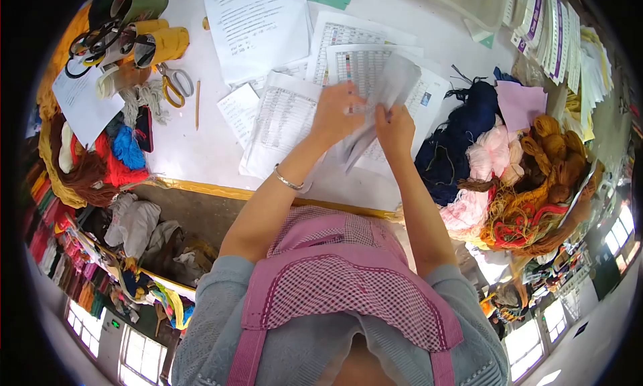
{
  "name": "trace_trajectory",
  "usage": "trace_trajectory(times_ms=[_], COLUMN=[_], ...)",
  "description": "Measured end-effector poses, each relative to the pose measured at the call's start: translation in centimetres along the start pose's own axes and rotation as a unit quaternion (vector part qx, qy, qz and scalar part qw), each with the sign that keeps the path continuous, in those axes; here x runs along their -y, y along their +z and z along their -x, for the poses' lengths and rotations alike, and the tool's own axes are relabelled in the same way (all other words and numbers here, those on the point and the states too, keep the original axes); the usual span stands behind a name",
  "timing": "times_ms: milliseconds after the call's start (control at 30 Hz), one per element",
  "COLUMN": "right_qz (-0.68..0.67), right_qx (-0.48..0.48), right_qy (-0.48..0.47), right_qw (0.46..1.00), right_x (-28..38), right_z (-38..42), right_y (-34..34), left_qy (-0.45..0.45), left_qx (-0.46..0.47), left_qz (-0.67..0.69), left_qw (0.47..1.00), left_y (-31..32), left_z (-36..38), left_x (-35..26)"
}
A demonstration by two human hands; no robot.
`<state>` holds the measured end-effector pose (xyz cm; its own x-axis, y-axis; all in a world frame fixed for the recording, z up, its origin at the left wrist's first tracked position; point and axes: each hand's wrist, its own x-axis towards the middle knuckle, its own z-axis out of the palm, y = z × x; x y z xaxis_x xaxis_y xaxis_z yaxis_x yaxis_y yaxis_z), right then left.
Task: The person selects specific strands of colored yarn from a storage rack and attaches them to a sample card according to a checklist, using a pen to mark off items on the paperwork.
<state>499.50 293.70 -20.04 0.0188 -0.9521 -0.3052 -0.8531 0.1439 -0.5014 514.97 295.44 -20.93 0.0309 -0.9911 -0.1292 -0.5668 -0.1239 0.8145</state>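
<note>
Right hand point(395, 126) pinches folded papers point(396, 81), left hand point(338, 111) is loosely open beside them, and the printed sheet's point(258, 34) writing at ten o'clock is illegible.

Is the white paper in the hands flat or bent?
Bent: the thin white paper curves above the right hand, unlike the flat printed sheets beside it. I can't tell if it's folded; it's blurred.

Worn on the head, it faces down; edges look somewhat warped.
</note>
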Motion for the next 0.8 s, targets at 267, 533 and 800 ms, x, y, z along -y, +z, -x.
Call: trace_trajectory(times_ms=[267, 533, 800], right_qz=[-0.126, -0.113, -0.082], right_qx=[-0.054, -0.070, -0.085], right_qy=[0.026, 0.027, 0.012], right_qw=[0.990, 0.991, 0.993], right_x=[-1.1, -1.4, -2.0], right_z=[2.6, 3.8, 3.7], right_y=[-1.6, -3.9, -3.4], left_qy=[-0.286, -0.161, -0.262], left_qx=[-0.034, -0.207, 0.016], left_qz=[0.119, -0.119, -0.049], left_qw=[0.950, 0.958, 0.964], left_y=[-0.9, 1.8, 0.0], left_z=[-1.6, -2.0, -3.3], left_x=[0.0, 0.4, -0.5])
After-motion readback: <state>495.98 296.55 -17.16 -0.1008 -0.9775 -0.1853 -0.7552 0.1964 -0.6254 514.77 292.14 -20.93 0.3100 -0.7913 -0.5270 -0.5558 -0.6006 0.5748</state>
